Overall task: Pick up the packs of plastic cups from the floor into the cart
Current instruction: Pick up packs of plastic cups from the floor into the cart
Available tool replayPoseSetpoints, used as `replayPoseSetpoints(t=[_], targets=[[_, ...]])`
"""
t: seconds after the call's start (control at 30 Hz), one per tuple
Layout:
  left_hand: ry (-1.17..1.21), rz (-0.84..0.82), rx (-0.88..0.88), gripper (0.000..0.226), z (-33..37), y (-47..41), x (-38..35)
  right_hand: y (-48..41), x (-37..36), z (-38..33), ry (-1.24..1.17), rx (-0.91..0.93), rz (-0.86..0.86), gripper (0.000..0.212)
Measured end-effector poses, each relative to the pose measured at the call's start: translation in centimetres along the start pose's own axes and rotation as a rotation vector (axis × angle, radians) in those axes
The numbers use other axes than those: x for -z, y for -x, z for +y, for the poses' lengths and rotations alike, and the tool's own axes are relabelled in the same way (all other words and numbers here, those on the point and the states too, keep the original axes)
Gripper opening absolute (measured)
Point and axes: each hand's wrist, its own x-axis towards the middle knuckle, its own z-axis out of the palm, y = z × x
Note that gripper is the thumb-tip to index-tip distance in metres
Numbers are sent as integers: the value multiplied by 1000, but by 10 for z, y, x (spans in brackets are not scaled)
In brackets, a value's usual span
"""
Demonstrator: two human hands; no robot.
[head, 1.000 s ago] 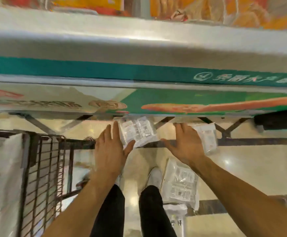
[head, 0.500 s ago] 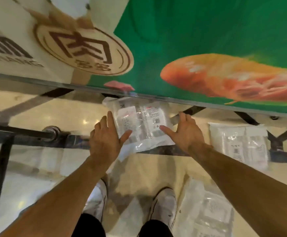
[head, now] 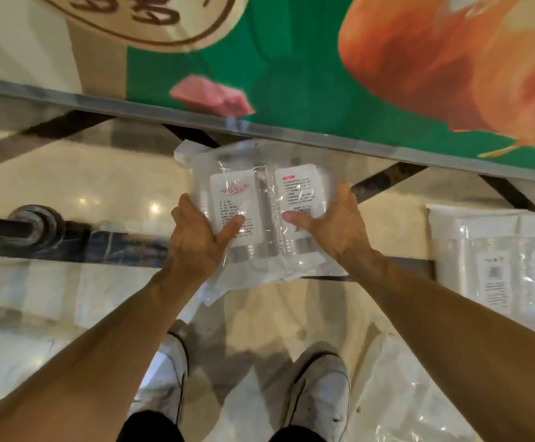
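A clear pack of plastic cups [head: 261, 199] with two white labels lies in front of me near the base of a display stand. My left hand [head: 196, 237] grips its left side, thumb on top of the left label. On the right side, my right hand [head: 330, 226] holds it the same way, thumb over the barcode label. A second pack [head: 508, 269] lies on the floor at the right. A third pack [head: 397, 390] lies beside my right shoe. The cart is out of view.
A green and orange printed panel [head: 291, 74] of the stand rises just behind the pack, with a metal rim [head: 132, 108] along its bottom. A black bar with a round foot [head: 33, 223] crosses the glossy tiled floor at left. My white shoes [head: 320, 393] stand below.
I have bent lower and the view has closed in on the floor. Both hands moved from beside the pack onto its two sides, and their thumbs now press on top of it.
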Motion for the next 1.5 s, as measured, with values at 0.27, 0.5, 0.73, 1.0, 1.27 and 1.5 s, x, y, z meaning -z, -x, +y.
replayPoseSetpoints(t=[0.27, 0.5, 0.73, 1.0, 1.27, 1.5], targets=[[115, -135, 21, 91, 26, 89, 72, 123, 56, -27, -177, -111, 12, 116], [132, -181, 15, 93, 139, 190, 197, 250, 178, -105, -226, -132, 61, 122], [136, -176, 25, 95, 270, 289, 345, 369, 315, -204, -315, -124, 135, 116], [150, -84, -63, 82, 398, 378, 492, 453, 462, -311, -384, 13, 131, 109], [314, 159, -40, 68, 471, 467, 613, 505, 566, -434, -264, 259, 27, 116], [442, 418, 82, 92, 453, 508, 705, 537, 584, -581, -143, 592, -153, 85]])
